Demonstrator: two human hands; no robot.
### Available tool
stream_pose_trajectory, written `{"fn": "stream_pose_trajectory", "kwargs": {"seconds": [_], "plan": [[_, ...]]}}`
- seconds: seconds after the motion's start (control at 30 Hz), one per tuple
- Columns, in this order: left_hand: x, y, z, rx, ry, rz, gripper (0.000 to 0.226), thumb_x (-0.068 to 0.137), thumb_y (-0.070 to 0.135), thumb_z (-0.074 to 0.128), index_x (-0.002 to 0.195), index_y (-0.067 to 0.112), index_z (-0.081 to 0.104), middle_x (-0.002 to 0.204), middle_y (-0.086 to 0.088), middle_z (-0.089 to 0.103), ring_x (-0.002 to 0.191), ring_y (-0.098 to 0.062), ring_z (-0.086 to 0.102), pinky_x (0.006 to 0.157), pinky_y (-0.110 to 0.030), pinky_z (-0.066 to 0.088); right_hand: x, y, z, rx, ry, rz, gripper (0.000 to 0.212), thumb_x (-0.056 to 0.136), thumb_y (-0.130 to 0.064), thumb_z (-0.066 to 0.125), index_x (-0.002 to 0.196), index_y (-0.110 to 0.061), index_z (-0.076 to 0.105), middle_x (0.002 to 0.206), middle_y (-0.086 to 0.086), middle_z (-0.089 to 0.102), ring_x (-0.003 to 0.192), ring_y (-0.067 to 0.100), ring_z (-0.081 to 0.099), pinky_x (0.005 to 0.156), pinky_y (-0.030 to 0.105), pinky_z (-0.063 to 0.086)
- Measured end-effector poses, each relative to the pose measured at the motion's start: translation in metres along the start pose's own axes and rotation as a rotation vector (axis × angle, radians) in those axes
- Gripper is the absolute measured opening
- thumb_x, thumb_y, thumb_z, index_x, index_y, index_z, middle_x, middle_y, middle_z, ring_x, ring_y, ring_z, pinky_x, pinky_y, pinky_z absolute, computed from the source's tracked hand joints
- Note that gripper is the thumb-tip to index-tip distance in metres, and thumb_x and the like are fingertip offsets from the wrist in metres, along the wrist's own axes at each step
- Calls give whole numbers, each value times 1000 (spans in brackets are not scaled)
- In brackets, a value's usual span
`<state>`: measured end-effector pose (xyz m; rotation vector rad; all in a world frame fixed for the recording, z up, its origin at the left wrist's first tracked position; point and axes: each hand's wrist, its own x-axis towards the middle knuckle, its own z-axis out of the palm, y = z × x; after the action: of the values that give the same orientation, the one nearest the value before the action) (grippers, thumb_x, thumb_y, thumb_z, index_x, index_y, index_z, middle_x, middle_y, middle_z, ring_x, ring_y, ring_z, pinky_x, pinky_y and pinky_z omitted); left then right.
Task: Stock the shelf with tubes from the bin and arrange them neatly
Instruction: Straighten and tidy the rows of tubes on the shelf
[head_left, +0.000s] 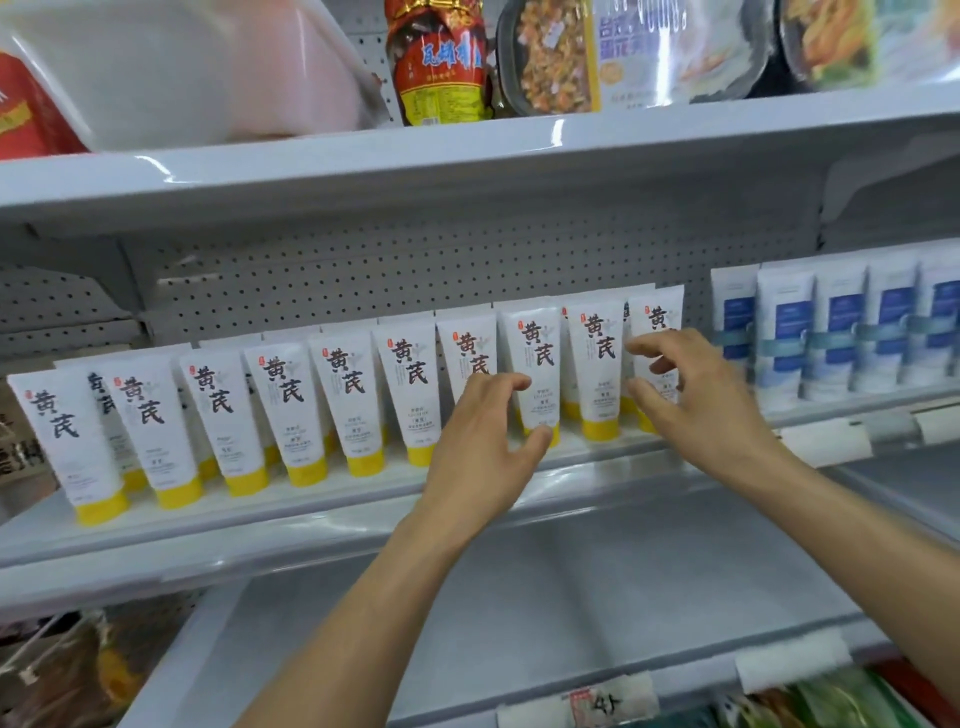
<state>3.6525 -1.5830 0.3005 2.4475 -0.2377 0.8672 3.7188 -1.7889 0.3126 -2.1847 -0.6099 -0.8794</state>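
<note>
A row of several white tubes (291, 410) with yellow caps and black characters stands cap-down along the middle shelf (260, 525), with more tubes behind them. My left hand (483, 436) hovers with spread, loosely curved fingers in front of one tube (537, 348) right of centre, its thumb by that tube's yellow cap. Further right, my right hand (691, 395) reaches to the rightmost tube (657, 317), index finger and thumb apart in front of it. Neither hand plainly grips a tube. A white plastic bin (182, 78) sits on the top shelf at the left.
White tubes with blue labels (784, 338) stand just right of the yellow-capped row. A red-labelled jar (439, 62) and food packs (556, 57) fill the top shelf. Below is a bare grey shelf (571, 597) with price tags (826, 441) on the rails.
</note>
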Motion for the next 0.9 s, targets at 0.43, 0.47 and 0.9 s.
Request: {"fn": "stream_pose_trajectory", "kwargs": {"seconds": [0.43, 0.47, 0.9], "plan": [[-3, 21, 53, 90, 290, -161, 34, 84, 29, 68, 115, 21, 55, 108, 11, 53, 98, -11, 55, 88, -31, 45, 6, 76, -20, 137, -60, 216, 57, 83, -17, 70, 133, -14, 43, 131, 5, 49, 105, 16, 50, 87, 33, 44], [-1, 27, 60, 123, 309, -172, 33, 84, 31, 67, 114, 23, 56, 108, 12, 57, 98, -11, 57, 89, -31, 42, 7, 80, -18, 148, -110, 213, 60, 83, -20, 71, 135, -13, 42, 131, 5, 49, 104, 15, 50, 86, 31, 42], [28, 75, 103, 419, 289, -467, 49, 82, 59, 60, 106, 22, 39, 98, 4, 71, 91, -22, 67, 61, -30, 37, 22, 83, 4, 93, -343, 201, 51, 74, -43, 74, 115, -24, 50, 107, -7, 67, 96, 17, 65, 79, 34, 51]]}}
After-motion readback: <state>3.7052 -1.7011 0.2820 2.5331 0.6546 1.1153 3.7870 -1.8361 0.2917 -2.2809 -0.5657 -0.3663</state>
